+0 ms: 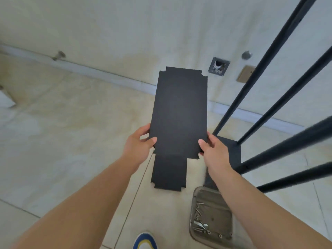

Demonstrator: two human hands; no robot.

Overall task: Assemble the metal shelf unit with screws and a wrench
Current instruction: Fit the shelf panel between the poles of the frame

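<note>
I hold a black metal shelf panel (178,112) with notched corners flat in front of me, above the floor. My left hand (139,141) grips its left edge near the close end, thumb on top. My right hand (211,146) grips the right edge the same way. Another black panel (168,172) lies on the floor beneath it. To the right stands the partly built frame: several black posts (273,97) rising from a bottom shelf (231,150). A metal tray (213,216) on the floor holds screws and washers (199,225). No wrench is visible.
Pale tiled floor runs to a cream wall with a baseboard. A wall fitting (218,66) and a tan cover plate (245,73) sit low on the wall. The toe of a blue, yellow and white shoe (145,239) shows at the bottom edge.
</note>
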